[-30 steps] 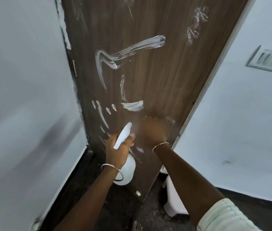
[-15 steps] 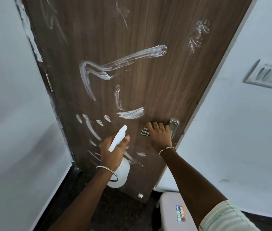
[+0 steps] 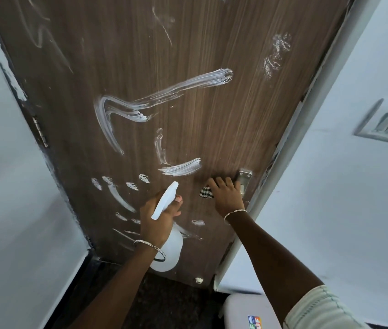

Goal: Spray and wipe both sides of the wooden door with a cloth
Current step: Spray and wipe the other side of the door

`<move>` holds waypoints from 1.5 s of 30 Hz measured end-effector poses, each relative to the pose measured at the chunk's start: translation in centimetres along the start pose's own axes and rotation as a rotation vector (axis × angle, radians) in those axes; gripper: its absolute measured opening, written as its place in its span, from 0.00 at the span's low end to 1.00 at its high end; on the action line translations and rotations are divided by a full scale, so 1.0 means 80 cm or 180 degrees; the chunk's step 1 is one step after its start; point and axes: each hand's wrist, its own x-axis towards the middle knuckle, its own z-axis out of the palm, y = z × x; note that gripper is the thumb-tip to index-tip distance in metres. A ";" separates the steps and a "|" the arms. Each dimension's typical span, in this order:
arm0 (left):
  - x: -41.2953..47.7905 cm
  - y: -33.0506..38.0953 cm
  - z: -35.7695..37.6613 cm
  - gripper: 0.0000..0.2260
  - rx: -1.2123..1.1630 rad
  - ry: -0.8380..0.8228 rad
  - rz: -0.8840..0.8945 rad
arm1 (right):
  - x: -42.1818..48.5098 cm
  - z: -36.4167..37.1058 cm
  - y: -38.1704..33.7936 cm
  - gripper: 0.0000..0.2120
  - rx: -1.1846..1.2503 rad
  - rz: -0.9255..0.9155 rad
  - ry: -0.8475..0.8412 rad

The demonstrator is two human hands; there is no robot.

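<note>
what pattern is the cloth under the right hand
The cloth is black-and-white checked, peeking out beside the right hand in the head view.

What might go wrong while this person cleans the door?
1. The right hand presses the cloth right beside the metal latch; the cloth could snag there.
2. White streaks sit high on the door, above both hands; they may get missed.
3. The left hand grips the spray bottle; stray mist could reach the wall switch.
</note>
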 end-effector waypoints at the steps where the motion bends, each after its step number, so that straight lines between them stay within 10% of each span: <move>1: 0.004 -0.002 0.001 0.12 0.0007 -0.0002 0.0011 | 0.004 0.000 0.002 0.19 0.0013 -0.0005 -0.0039; 25: 0.083 0.076 -0.139 0.09 -0.0425 -0.0166 0.0177 | 0.082 -0.052 -0.005 0.21 -0.0341 0.0307 -0.0465; 32: 0.126 0.142 -0.188 0.08 -0.0371 -0.0388 0.0666 | 0.120 -0.160 -0.119 0.15 0.3505 0.1840 0.1537; 36: 0.150 0.192 -0.210 0.08 -0.0283 -0.0487 0.0816 | 0.153 -0.232 -0.168 0.26 0.6754 0.2404 0.1149; 45: 0.198 0.348 -0.242 0.06 -0.0219 -0.0498 0.1516 | 0.221 -0.431 -0.223 0.21 0.8217 0.1507 0.1464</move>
